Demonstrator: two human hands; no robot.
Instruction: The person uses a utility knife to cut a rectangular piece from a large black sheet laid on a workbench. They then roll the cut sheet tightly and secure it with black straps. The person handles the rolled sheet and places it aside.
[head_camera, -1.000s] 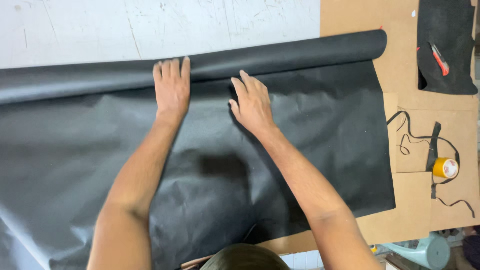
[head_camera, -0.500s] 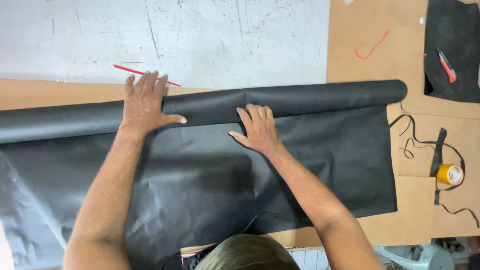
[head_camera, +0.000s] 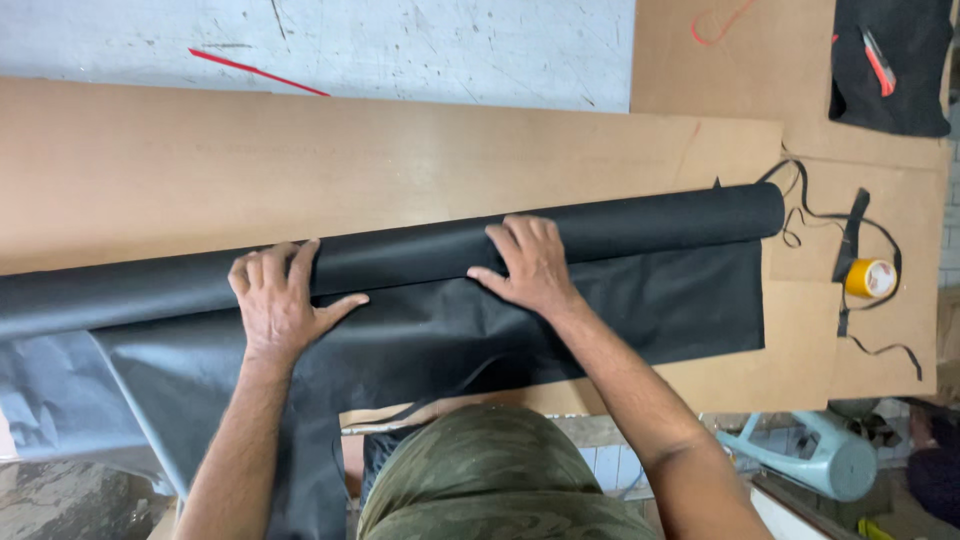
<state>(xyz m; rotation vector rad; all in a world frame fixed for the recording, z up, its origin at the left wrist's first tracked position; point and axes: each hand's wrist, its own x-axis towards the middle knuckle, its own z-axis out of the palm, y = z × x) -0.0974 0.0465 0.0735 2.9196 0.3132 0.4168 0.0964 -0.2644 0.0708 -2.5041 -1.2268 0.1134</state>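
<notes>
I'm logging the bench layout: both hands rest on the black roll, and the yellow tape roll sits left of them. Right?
Not quite. The head view shows the left hand and right hand on the black roll, but the yellow tape roll sits to their right, near the table's end.

You've got even, soft overhead light, fairly bright, no hard shadows. Faint sheen on the black roll (head_camera: 420, 255). Img sharp at centre w/ slight blur and bending at the edges.
</notes>
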